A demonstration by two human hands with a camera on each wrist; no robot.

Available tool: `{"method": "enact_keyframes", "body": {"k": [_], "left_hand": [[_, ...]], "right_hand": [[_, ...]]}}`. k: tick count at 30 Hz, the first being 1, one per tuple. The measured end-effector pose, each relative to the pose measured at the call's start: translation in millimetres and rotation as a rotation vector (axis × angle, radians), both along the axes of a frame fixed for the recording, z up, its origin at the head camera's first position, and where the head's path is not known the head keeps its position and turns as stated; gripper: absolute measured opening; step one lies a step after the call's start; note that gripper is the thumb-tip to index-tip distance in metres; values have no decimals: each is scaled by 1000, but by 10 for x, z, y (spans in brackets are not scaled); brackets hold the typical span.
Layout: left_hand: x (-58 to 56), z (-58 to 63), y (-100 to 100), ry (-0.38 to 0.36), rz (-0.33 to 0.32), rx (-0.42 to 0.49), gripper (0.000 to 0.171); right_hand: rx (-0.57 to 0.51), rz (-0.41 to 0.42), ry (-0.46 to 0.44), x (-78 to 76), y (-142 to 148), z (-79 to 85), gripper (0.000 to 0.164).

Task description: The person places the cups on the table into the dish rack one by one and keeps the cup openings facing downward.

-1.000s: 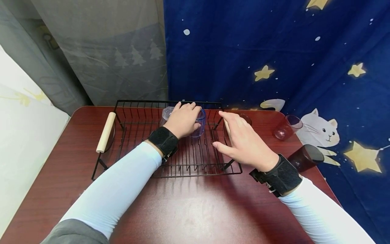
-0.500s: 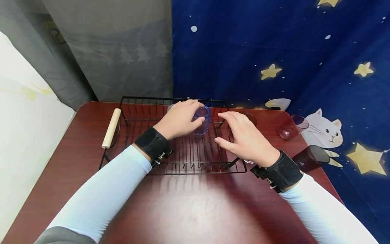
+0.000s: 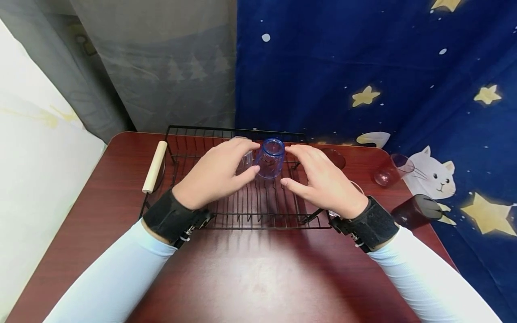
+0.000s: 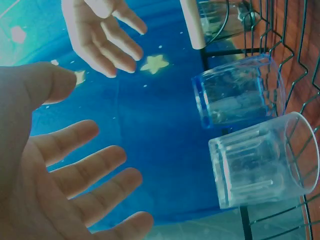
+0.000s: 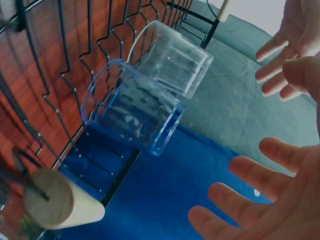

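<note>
A blue see-through cup stands upside down in a black wire dish rack. Beside it on the left is a clear cup, also bottom up; in the head view it is partly covered by my left hand. That hand hovers over the rack with spread fingers, holding nothing, its fingertips and thumb apart from both cups in the left wrist view. On the other side, my right hand hangs over the rack's right end with its fingers spread and its palm bare.
The rack has a pale wooden handle on its left end and another wooden handle on its right. Further right on the table are a reddish see-through cup and a dark cup. A starry blue curtain hangs behind.
My left hand has come off the cups and drawn back to the left, uncovering the blue cup. My right hand stays nearly in place. The head view has shifted slightly.
</note>
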State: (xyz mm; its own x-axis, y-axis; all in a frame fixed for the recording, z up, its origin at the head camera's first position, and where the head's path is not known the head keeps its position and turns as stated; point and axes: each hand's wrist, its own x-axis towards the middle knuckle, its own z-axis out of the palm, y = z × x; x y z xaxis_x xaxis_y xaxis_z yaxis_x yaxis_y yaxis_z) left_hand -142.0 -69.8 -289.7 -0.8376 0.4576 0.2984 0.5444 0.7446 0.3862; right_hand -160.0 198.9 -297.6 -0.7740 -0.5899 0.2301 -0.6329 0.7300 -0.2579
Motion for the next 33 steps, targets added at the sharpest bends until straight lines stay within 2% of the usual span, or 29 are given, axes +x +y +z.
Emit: {"method": "enact_keyframes", "body": {"k": [7, 19, 26, 33], "left_hand": [[111, -59, -141, 15, 40, -31, 53], [226, -153, -244, -44, 82, -27, 54], [263, -171, -275, -80, 87, -58, 52], [283, -136, -273, -87, 83, -70, 51]], "right_hand": [[12, -1, -25, 16, -71, -8, 73], [28, 24, -38, 51, -91, -10, 67], [43, -28, -33, 25, 103, 2, 58], [22, -99, -12, -15, 484, -46, 47]]}}
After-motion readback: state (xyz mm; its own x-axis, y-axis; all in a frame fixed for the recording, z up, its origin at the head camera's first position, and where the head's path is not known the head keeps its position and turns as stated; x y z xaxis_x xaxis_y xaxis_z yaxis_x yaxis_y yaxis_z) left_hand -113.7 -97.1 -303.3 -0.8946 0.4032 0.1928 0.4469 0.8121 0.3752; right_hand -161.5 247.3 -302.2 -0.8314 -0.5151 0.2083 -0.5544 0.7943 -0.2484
